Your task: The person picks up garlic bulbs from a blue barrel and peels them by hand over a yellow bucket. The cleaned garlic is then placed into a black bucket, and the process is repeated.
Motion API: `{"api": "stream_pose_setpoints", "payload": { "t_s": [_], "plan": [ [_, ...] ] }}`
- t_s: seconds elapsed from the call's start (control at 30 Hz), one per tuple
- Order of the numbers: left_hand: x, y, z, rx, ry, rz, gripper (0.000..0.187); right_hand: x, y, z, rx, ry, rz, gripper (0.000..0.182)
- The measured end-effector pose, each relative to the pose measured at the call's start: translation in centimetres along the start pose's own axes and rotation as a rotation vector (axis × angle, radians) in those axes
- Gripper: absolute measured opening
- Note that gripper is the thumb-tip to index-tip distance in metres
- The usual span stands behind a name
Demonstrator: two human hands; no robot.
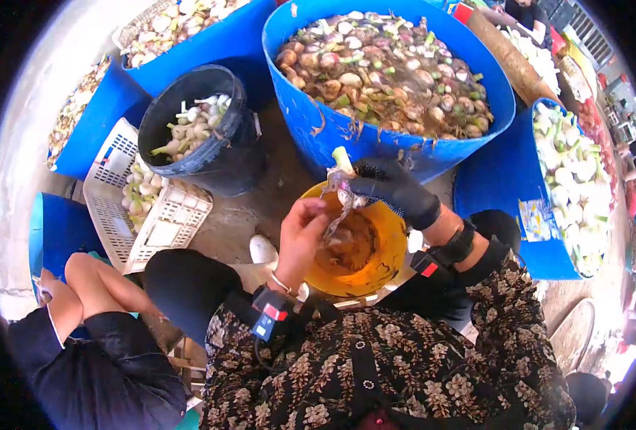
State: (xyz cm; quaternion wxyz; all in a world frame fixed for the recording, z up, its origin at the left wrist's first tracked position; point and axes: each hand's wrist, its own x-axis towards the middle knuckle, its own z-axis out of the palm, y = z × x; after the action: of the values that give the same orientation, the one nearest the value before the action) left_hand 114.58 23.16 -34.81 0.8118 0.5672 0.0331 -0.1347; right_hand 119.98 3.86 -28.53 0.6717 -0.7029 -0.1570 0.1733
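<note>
My right hand (397, 192), in a dark glove, grips a garlic bulb (341, 179) with a short pale-green stem pointing up. Strips of loose, wet-looking garlic skin (336, 221) hang from the bulb's lower side. My left hand (302, 235) is bare, its thumb and fingers pinched on that skin just left of the bulb. Both hands are over a yellow bucket (384, 269), which has brown residue on its inside.
A large blue tub (311, 132) of unpeeled garlic stands ahead. Left are a black bucket (235, 168) and a white crate (110, 233), both with cleaned bulbs. A blue container (497, 193) of white bulbs stands right. Another person (110, 358) sits close on the left.
</note>
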Motion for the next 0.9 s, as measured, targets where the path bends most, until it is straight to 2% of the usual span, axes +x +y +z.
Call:
{"api": "stream_pose_setpoints", "payload": {
  "t_s": [0.07, 0.1, 0.2, 0.23, 0.27, 0.33, 0.4, 0.43, 0.5, 0.53, 0.57, 0.67, 0.73, 0.8, 0.9],
  "plan": [
    [-1.7, 0.6, 0.7, 0.301, -0.016, 0.035, 0.04, -0.5, 2.2, 0.4, -0.012, 0.082, 0.009, 0.024],
    [-1.5, -1.2, 0.4, 0.485, -0.042, 0.158, 0.045, -0.6, 3.1, 1.1, 0.035, 0.103, 0.002, 0.025],
    [-1.7, -0.9, 3.5, 0.308, 0.044, 0.289, 0.046, -0.9, 4.6, 3.9, 0.105, 0.167, 0.001, 0.026],
    [-1.5, -1.0, 3.5, 0.28, 0.088, 0.208, 0.046, -1.1, 4.8, 4.8, 0.084, 0.191, 0.022, 0.026],
    [-1.4, -1.5, 3.3, 0.254, 0.114, 0.223, 0.045, -1.2, 5.0, 5.3, 0.061, 0.211, 0.045, 0.027],
    [-1.0, -2.5, 2.7, 0.206, 0.169, 0.257, 0.043, -1.1, 5.5, 4.8, -0.119, 0.183, -0.11, 0.027],
    [-0.5, -2.8, 2.2, 0.094, 0.176, 0.197, 0.04, -0.8, 6.3, 3.7, -0.285, 0.17, -0.271, 0.027],
    [-0.3, -2.7, 1.8, 0.005, 0.156, 0.149, 0.041, -0.1, 7.0, 2.6, -0.419, 0.149, -0.45, 0.028],
    [0.0, -2.4, 1.3, -0.189, 0.107, 0.047, 0.042, -0.7, 5.5, 0.3, -0.237, -0.005, -0.028, 0.03],
    [0.0, -2.3, 1.0, -0.167, 0.076, 0.028, 0.042, -1.0, 4.5, -0.4, -0.144, -0.081, 0.183, 0.031],
    [0.1, -2.3, 0.5, -0.144, 0.046, 0.011, 0.042, -1.0, 4.9, -0.6, -0.394, -0.081, -0.106, 0.033],
    [-0.2, -1.6, 1.0, -0.025, 0.019, -0.019, 0.042, -1.2, 4.0, -0.1, -0.269, -0.121, -0.129, 0.034],
    [-0.5, -1.1, 1.2, 0.05, -0.024, -0.088, 0.042, -1.2, 5.3, 0.0, -0.364, -0.196, -0.225, 0.034],
    [-0.4, -1.1, 1.5, 0.116, -0.012, -0.061, 0.042, -1.2, 6.1, 0.0, -0.437, -0.211, -0.278, 0.033],
    [-0.6, -1.2, 1.5, 0.175, 0.023, -0.052, 0.041, -1.4, 6.4, 0.1, -0.467, -0.193, -0.234, 0.033]
  ]
}}
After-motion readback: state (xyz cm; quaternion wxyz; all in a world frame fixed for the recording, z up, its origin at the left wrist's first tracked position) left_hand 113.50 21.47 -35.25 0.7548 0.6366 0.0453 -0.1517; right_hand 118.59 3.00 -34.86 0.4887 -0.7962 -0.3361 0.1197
